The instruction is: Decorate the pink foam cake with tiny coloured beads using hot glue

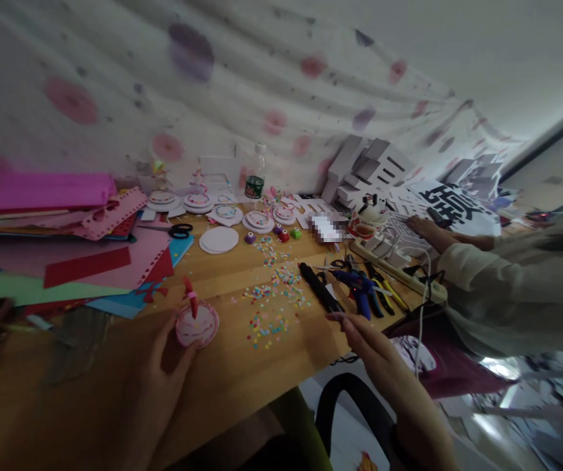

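Note:
My left hand (167,353) grips a small pink-and-white craft cake (201,326) by its side, just above the table at the front left. A red candle-like piece (191,302) stands up from the cake. Near the table's right front edge, my right hand (366,339) is closed in a pinch; a thin dark sliver shows at its fingertips, too small to name. Just beyond those fingers lie a black elongated tool (319,288) and a blue glue gun (355,281). Colourful paper dots (268,327) are scattered over the wood between my hands.
Coloured paper sheets (88,267) and black-handled scissors (181,230) lie left. White discs (219,239), decorated paper cakes (258,221) and a bottle (254,176) stand behind. Pliers (393,293) and a power strip (399,269) lie right, beside another person's sleeve (502,281).

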Demonstrator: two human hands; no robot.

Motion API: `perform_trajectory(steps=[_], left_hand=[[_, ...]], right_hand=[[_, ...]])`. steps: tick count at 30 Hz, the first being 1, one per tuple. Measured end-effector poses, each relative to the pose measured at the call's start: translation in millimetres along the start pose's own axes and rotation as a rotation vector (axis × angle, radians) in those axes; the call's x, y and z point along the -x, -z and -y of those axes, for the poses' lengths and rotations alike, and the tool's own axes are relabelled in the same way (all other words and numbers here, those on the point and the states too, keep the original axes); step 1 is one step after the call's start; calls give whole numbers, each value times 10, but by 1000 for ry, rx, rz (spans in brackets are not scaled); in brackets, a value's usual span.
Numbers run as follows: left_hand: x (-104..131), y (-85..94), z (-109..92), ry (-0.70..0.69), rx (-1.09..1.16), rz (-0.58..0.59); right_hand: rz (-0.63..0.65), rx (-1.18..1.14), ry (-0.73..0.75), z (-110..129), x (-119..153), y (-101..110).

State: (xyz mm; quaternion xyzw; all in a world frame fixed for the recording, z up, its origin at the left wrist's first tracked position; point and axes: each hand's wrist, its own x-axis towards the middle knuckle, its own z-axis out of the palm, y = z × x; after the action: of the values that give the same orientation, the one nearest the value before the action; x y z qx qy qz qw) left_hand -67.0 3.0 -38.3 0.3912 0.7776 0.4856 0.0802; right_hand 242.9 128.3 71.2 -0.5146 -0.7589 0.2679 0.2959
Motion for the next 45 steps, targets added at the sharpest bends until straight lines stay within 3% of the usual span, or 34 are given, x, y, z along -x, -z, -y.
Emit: perform_trajectory(steps=[4, 8, 22, 32, 39, 45], left_hand=[[10, 29, -75, -6, 3, 7], [15, 46, -130, 26, 22, 19], [40, 73, -103, 44, 8, -61], [40, 87, -136, -48, 24, -79], [33, 100, -151, -59, 1, -52], [55, 104, -133, 7, 33, -55]], right_hand=[[82, -116, 2, -45, -25, -213], [148, -154, 18, -102, -53, -294], [-5, 118, -70, -202, -80, -361], [-65, 247, 17, -276, -93, -436], [-63, 211, -48, -367, -108, -487], [-7, 234, -1, -298, -82, -435]])
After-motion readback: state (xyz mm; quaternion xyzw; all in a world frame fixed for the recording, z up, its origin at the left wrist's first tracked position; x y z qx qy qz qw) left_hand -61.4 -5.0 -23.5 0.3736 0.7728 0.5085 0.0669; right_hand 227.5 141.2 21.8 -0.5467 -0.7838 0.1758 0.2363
